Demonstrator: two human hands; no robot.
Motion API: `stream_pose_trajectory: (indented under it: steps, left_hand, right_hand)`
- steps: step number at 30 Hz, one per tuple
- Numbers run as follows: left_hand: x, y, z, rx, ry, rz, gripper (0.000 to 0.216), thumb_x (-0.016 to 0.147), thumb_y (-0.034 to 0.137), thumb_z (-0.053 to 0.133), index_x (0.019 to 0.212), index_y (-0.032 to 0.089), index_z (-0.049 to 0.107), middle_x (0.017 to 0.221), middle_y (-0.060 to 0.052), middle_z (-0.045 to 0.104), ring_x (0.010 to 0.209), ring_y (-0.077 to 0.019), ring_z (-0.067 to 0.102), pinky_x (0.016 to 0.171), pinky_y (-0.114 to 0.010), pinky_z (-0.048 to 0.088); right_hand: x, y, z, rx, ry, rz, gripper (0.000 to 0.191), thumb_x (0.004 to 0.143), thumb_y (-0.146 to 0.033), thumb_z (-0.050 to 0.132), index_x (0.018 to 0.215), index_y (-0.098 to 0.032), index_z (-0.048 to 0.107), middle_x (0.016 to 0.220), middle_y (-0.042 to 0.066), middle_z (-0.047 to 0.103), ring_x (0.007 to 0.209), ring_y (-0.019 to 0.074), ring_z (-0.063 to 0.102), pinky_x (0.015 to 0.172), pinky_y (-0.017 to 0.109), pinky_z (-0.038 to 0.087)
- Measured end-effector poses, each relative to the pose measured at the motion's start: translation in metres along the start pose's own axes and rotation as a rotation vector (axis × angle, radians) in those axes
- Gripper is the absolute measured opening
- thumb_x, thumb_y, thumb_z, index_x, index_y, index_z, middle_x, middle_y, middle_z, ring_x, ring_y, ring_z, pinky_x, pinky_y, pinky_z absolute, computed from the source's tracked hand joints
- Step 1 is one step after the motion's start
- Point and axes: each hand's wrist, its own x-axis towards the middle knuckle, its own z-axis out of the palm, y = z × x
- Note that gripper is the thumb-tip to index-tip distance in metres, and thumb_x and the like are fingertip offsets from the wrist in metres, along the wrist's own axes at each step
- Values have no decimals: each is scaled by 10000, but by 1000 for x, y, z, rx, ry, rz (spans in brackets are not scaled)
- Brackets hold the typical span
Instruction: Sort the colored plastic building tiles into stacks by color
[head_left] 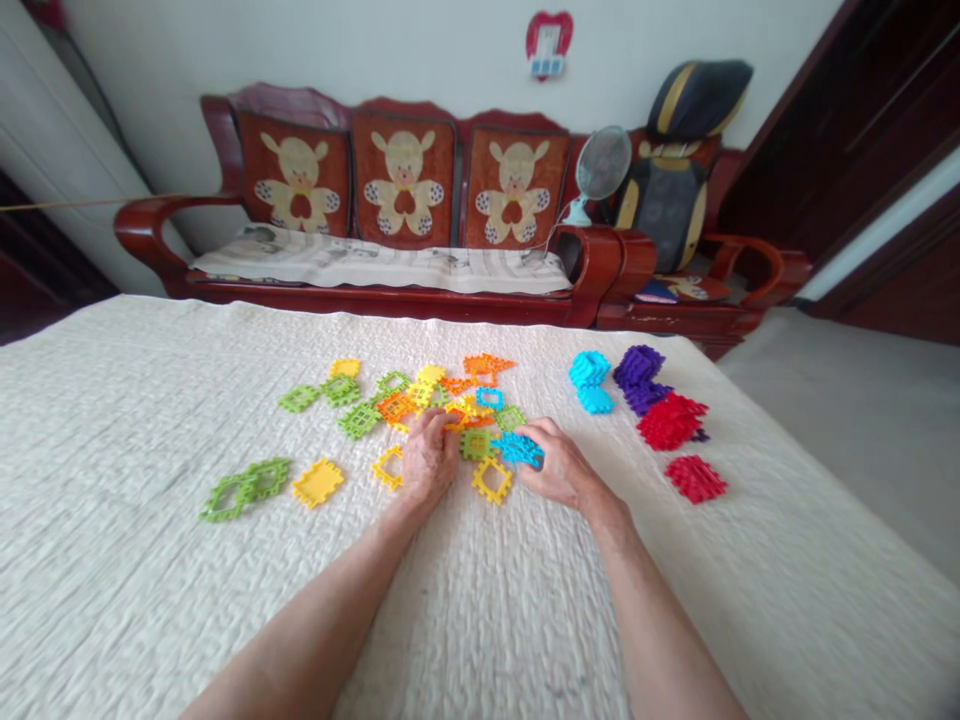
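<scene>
My right hand (556, 465) grips several blue interlocking plastic tiles (517, 449) between thumb and fingers, low over the cloth. Bent inward, my left hand (431, 455) is at the mixed pile, its fingertips by orange and yellow tiles (469, 408); whether it pinches one is hidden. Between the hands lie a green tile (475, 445) and a yellow frame tile (492, 481). A single blue frame tile (489, 398) lies just beyond. Another yellow frame tile (388, 467) shows left of my left hand.
Stacked blue tiles (589, 370), purple tiles (640, 375) and red tiles (673, 421) stand at the right. Green tiles (247, 488) and a yellow tile (319, 484) lie at the left. Behind the cloth-covered table (480, 620) is a wooden sofa (390, 290) with a small fan (602, 165).
</scene>
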Motion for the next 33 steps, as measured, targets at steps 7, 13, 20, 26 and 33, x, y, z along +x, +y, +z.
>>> stream_pose_trajectory:
  steps: [7, 13, 20, 26, 33]
  left_hand:
    - [1, 0, -2, -1, -16, 10, 252, 862, 178, 475, 977, 220, 695, 1107, -70, 705, 982, -200, 672, 873, -360, 558]
    - [0, 0, -2, 1, -11, 18, 242, 862, 194, 485, 969, 215, 702, 1111, -74, 706, 1026, -210, 666, 896, -371, 557]
    - [1, 1, -2, -16, -9, 13, 235, 859, 181, 486, 962, 224, 693, 1100, -71, 706, 1032, -212, 666, 905, -379, 562]
    - [2, 3, -3, -31, -16, 8, 244, 847, 175, 486, 958, 234, 694, 1078, -63, 710, 1010, -213, 669, 891, -373, 566]
    - [2, 3, -3, -16, -13, 12, 248, 832, 179, 490, 951, 225, 703, 1077, -70, 716, 1000, -218, 675, 884, -371, 561]
  right_hand:
    - [6, 0, -2, 42, 136, -69, 620, 683, -77, 571, 1287, -214, 602, 1242, 107, 607, 1175, 253, 605, 1033, 403, 510]
    - [7, -3, -7, 4, 149, -84, 701, 640, -24, 515, 1319, -189, 568, 1298, 125, 597, 1238, 263, 571, 1075, 426, 480]
    - [7, -8, -20, -93, 112, -56, 771, 620, 49, 452, 1333, -215, 574, 1312, 111, 619, 1256, 263, 561, 1111, 481, 447]
    - [8, -11, -17, 22, 28, -111, 834, 614, 57, 431, 1381, -245, 552, 1411, 80, 585, 1340, 234, 528, 1153, 474, 432]
    - [4, 3, -29, 41, -16, -9, 717, 607, 15, 478, 1266, -218, 638, 1311, 90, 647, 1241, 243, 606, 1094, 438, 488]
